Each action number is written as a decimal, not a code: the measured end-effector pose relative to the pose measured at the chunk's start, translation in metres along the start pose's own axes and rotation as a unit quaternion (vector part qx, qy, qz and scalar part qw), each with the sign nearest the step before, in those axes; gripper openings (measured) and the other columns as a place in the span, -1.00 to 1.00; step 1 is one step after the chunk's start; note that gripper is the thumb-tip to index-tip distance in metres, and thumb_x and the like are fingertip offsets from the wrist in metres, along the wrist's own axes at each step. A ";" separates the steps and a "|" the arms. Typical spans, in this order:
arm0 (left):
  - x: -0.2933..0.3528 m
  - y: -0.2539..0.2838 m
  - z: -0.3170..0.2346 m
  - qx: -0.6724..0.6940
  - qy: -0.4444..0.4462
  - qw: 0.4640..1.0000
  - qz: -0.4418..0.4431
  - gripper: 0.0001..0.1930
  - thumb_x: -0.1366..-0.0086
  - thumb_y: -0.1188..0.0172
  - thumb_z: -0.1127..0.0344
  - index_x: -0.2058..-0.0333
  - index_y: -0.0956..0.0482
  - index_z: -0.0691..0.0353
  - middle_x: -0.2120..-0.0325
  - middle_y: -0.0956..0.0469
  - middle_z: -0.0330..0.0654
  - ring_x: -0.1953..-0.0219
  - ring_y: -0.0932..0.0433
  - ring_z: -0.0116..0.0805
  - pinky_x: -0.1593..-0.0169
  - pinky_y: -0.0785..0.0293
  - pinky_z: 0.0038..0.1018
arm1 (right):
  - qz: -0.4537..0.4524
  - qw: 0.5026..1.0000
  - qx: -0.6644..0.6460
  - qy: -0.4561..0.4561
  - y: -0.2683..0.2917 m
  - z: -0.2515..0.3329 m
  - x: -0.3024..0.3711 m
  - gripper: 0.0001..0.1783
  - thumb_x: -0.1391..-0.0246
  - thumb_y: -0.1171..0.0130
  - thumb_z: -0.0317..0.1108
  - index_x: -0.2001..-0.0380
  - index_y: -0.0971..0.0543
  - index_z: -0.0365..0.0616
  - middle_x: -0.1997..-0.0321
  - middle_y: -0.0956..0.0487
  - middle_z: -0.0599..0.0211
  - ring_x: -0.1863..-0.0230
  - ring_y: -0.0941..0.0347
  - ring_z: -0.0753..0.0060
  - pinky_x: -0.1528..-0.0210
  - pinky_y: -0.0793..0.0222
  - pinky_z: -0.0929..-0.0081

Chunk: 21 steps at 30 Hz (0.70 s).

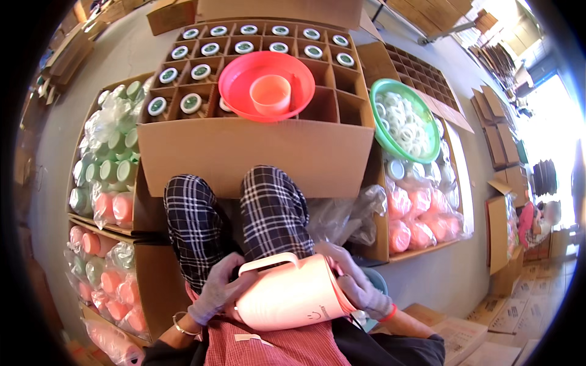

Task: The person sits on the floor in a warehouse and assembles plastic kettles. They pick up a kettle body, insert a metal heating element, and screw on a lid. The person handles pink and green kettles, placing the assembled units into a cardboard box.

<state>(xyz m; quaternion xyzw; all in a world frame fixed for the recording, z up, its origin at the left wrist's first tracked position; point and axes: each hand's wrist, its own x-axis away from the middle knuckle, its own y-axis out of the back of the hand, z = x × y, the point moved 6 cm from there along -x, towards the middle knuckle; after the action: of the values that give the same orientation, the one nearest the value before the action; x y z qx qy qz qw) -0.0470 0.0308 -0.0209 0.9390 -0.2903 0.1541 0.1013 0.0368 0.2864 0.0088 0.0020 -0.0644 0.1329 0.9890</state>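
Observation:
A large pink handled mug [287, 296] lies on its side across my lap, its handle toward my knees and a small smiley print on its wall. My left hand [221, 290], in a grey glove, grips the mug's left end beside the handle. At the wider right end, my gloved right hand [356, 280] is closed on the rim; some of its fingertips are hidden. Past my knees, a red basin [235, 82] rests on a divided carton [256, 149] and holds a pink cup [270, 96]. White-lidded containers with green centres stand in several compartments.
A green basket [374, 116] of white rings sits on the right carton, above bagged pink cups [421, 235]. Bagged green cups [110, 171] fill a left carton, with more pink ones [116, 280] nearer. Another person [537, 222] is far right.

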 end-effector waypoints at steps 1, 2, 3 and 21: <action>0.003 0.002 0.002 -0.013 -0.007 1.000 0.004 -0.82 -0.28 -0.22 0.29 0.33 -0.50 0.30 0.46 -0.43 -0.29 0.35 -0.39 -0.55 0.26 -0.35 -0.54 | -0.027 0.999 -0.015 -0.009 -0.007 -0.009 -0.001 -0.29 -0.33 0.16 -0.16 -0.42 -0.08 -0.35 -0.52 -0.02 -0.05 -0.54 0.12 -0.02 -0.51 0.21 0.21; 0.004 0.000 0.009 -0.030 0.026 0.999 0.024 -0.80 -0.32 -0.17 0.29 0.29 -0.50 0.35 0.43 -0.46 -0.31 0.32 -0.41 -0.53 0.22 -0.38 -0.54 | -0.054 0.998 -0.031 -0.017 -0.014 -0.016 -0.003 -0.31 -0.31 0.18 -0.22 -0.41 -0.11 -0.37 -0.50 -0.05 -0.08 -0.53 0.08 -0.03 -0.49 0.16 0.21; 0.003 -0.004 0.013 0.033 0.033 0.999 0.026 -0.82 -0.33 -0.15 0.28 0.30 -0.49 0.32 0.43 -0.44 -0.34 0.33 -0.39 -0.57 0.24 -0.38 -0.56 | -0.081 0.995 -0.046 -0.025 -0.022 -0.019 -0.006 -0.33 -0.29 0.19 -0.27 -0.39 -0.13 -0.38 -0.49 -0.08 -0.12 -0.51 0.04 -0.05 -0.48 0.12 0.21; 0.000 -0.001 0.005 -0.076 -0.133 0.984 0.088 -0.55 -0.44 -0.03 0.16 -0.13 -0.50 0.37 0.04 -0.64 0.00 0.05 -0.63 -0.30 -0.07 -0.50 -0.44 | -0.124 0.987 0.075 0.066 -0.024 0.018 -0.021 -0.56 -0.13 0.08 -0.32 -0.03 -0.47 -0.34 -0.11 -0.41 -0.08 -0.14 -0.34 0.01 -0.25 -0.20 0.17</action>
<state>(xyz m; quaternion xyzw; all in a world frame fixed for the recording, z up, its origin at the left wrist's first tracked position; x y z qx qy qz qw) -0.0448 0.0305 -0.0254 0.9114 -0.3939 0.0142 0.1186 0.0204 0.2573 0.0240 0.0751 0.0119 0.0139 0.9970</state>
